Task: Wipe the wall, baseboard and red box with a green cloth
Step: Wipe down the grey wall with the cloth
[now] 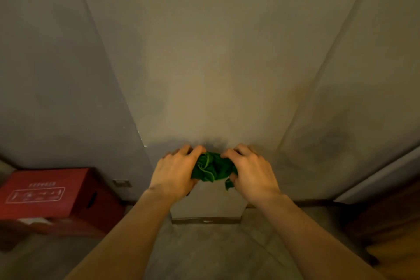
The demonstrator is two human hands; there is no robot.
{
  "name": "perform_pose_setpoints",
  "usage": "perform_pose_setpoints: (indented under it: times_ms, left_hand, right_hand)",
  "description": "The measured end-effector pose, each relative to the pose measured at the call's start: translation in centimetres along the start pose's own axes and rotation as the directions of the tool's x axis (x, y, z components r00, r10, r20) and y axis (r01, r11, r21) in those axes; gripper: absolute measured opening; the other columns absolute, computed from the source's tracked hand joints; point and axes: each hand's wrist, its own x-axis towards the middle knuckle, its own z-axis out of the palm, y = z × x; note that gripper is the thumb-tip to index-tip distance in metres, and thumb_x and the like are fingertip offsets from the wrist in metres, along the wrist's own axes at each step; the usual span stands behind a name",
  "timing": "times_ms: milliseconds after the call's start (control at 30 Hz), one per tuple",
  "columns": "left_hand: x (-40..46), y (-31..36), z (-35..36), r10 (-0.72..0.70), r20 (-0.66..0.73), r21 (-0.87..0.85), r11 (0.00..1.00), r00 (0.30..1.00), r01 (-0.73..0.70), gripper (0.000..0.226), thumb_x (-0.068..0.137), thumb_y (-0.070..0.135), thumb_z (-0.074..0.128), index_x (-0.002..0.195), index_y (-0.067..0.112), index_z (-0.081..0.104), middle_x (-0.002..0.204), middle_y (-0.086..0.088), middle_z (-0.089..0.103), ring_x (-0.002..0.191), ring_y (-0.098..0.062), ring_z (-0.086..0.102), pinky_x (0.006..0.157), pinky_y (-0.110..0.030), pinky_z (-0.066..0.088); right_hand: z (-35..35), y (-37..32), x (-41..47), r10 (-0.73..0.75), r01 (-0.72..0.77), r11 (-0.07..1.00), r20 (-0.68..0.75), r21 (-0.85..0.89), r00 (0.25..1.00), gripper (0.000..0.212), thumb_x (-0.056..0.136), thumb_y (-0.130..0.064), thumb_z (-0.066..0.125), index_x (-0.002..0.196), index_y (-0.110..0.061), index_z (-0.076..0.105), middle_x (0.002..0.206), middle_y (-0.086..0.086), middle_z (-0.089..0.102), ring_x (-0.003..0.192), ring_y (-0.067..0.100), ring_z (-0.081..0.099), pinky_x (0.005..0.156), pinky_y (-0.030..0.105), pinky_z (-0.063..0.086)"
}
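A crumpled green cloth [212,168] is bunched between my two hands, in front of a projecting grey wall column [204,75]. My left hand [175,171] grips its left side and my right hand [252,171] grips its right side, both with fingers curled. A dark brown baseboard [205,220] runs along the column's foot at the floor. The red box [43,191] with white printing on its lid sits at the lower left against the grey side wall [52,75].
A wall socket plate [122,183] sits low on the wall just right of the red box. A white door frame and brown wooden door [386,207] stand at the right. The grey concrete floor [204,250] lies below my forearms.
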Motion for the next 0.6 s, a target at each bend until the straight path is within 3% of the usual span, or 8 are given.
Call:
perform_pose_setpoints:
  times_ms: [333, 600]
  left_hand:
    - [-2.1, -6.0, 21.2, 0.032, 0.069, -0.064, 0.998, 0.997, -0.028, 0.066, 0.075, 0.038, 0.079, 0.128, 0.040, 0.040, 0.116, 0.003, 0.056, 0.099, -0.032, 0.062, 0.074, -0.044, 0.050]
    - [-3.8, -9.9, 37.6, 0.039, 0.153, -0.071, 0.997, 0.987, -0.028, 0.071, 0.069, 0.039, 0.083, 0.128, 0.039, 0.043, 0.118, 0.003, 0.056, 0.104, -0.032, 0.062, 0.074, -0.043, 0.050]
  right_hand:
    - [21.6, 3.2, -1.7, 0.086, -0.092, 0.991, 0.068, 0.096, 0.994, 0.051, 0.077, -0.014, 0.071, 0.122, -0.033, 0.055, 0.120, -0.002, 0.052, 0.111, 0.027, 0.054, 0.081, 0.043, 0.053]
    - [38.7, 5.6, -3.0, 0.087, -0.098, 0.988, 0.100, 0.117, 0.991, 0.049, 0.077, -0.015, 0.072, 0.121, -0.031, 0.056, 0.118, -0.001, 0.052, 0.109, 0.027, 0.053, 0.076, 0.042, 0.053]
